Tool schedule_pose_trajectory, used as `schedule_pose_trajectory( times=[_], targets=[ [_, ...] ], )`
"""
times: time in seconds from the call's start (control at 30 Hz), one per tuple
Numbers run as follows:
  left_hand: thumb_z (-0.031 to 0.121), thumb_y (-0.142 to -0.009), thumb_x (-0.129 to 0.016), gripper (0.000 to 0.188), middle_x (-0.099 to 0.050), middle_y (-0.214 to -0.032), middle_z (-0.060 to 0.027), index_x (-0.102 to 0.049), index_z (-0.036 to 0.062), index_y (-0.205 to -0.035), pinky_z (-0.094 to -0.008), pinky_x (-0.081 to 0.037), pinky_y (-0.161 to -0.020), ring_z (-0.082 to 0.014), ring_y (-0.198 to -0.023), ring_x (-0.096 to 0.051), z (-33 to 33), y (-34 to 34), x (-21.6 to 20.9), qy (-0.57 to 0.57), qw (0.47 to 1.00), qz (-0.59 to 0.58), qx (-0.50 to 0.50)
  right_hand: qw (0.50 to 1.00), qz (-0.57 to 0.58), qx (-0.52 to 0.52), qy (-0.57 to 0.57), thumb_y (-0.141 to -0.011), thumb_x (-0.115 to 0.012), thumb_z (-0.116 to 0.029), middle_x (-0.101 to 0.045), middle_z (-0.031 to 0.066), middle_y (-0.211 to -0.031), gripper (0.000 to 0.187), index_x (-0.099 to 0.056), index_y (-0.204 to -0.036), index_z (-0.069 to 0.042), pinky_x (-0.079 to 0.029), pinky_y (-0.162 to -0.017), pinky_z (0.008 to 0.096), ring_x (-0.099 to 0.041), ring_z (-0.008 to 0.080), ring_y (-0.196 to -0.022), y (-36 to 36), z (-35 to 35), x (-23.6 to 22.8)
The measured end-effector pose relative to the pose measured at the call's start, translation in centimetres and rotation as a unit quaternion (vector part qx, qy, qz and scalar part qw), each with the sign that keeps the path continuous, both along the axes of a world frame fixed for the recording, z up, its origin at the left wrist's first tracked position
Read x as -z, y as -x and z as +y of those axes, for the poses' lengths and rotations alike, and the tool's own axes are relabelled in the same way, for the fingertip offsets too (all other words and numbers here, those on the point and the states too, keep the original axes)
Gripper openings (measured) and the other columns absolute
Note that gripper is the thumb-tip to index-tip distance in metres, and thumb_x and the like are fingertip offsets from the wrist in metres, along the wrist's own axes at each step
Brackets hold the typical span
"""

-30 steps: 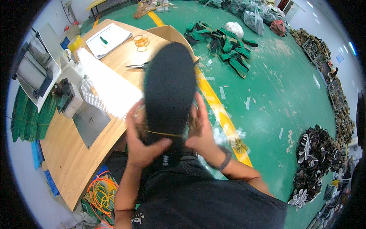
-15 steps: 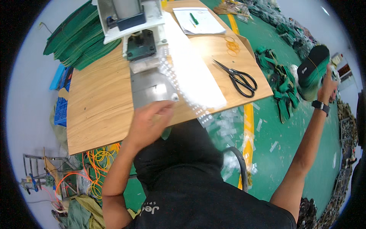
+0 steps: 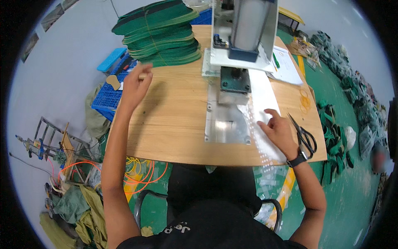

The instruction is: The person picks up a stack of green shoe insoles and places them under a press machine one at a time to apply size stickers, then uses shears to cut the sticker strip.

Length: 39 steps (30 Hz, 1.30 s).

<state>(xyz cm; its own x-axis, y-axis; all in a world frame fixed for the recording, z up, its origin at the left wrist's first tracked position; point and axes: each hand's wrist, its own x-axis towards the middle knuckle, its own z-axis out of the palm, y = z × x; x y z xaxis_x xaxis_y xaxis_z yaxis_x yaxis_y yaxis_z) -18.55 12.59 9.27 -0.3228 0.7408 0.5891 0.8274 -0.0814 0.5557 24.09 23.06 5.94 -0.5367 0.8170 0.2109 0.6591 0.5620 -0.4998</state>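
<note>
My left hand (image 3: 137, 85) is raised over the table's left side, just short of a tall stack of green insoles (image 3: 161, 41). Its fingers are slightly blurred, apart and holding nothing. My right hand (image 3: 282, 133) hovers over or rests on a long white sheet (image 3: 263, 103), thumb and index finger spread, with nothing in its grasp. Along that sheet's left edge runs a clear strip with small white marks (image 3: 258, 139). Between my hands stands a press (image 3: 244, 37), its dark block (image 3: 235, 79) above a shiny metal plate (image 3: 226, 124).
Black scissors (image 3: 304, 137) lie beside my right wrist, near rubber bands (image 3: 305, 101) and a notepad (image 3: 287, 68) with a green pen. Blue crates (image 3: 108, 97) stand left of the wooden table (image 3: 174, 120). Orange hoses (image 3: 143, 182) hang below; green pieces (image 3: 329, 141) lie on the floor.
My right hand has let go of the insole bundle it held out at the right and come back over the white sheet. My left hand has moved from the metal plate towards the insole stack.
</note>
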Motion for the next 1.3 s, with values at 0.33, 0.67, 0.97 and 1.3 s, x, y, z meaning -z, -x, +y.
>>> schedule_pose_trajectory(
  times=[0.33,0.67,0.97,1.3],
  targets=[
    [0.021,-0.063,-0.081,0.098,-0.029,-0.144,-0.0177,-0.026,0.0196,-0.144,-0.0474,-0.029,-0.105,-0.034,-0.131,-0.033,9.8,8.5,-8.4,-0.108,0.903,0.398,-0.118,0.99,0.139,-0.035,-0.016,-0.085,-0.064,-0.011,-0.053,0.0002,-0.056,0.016,-0.06,-0.075,0.001,-0.036,-0.042,0.0237,-0.047,0.0059,-0.046,2.4,8.9,2.0],
    [0.023,-0.057,-0.083,0.108,-0.043,-0.134,-0.0143,-0.022,0.0145,-0.145,-0.0459,-0.034,-0.103,-0.0315,-0.123,-0.042,14.1,9.5,-9.6,-0.051,0.875,0.468,-0.115,0.939,0.275,0.2,0.055,-0.089,-0.062,-0.025,-0.054,0.0008,-0.059,0.029,-0.056,-0.105,-0.001,-0.033,-0.041,0.0181,-0.046,0.0037,-0.048,-5.9,11.2,-4.7],
    [0.042,-0.074,-0.067,0.081,-0.057,-0.121,-0.0226,-0.039,0.0014,-0.138,-0.0401,-0.043,-0.096,-0.0311,-0.111,-0.056,1.8,2.6,-11.9,0.062,0.975,0.171,-0.13,0.935,0.351,0.023,-0.036,-0.089,-0.058,-0.006,-0.059,0.0023,-0.074,0.007,-0.058,-0.086,0.0,-0.043,-0.056,0.0207,-0.054,0.0068,-0.062,-4.9,0.4,-4.1],
    [0.037,-0.082,-0.069,0.089,-0.037,-0.139,-0.0261,-0.02,-0.0071,-0.142,-0.0336,-0.032,-0.105,-0.0288,-0.127,-0.041,-12.4,-1.9,3.1,0.198,0.976,-0.09,0.025,0.934,0.207,-0.267,0.118,-0.082,-0.067,-0.032,-0.058,0.0249,-0.097,0.054,-0.047,-0.113,0.008,-0.047,-0.08,0.0407,-0.059,0.0371,-0.092,15.5,-10.3,0.6]
  ],
)
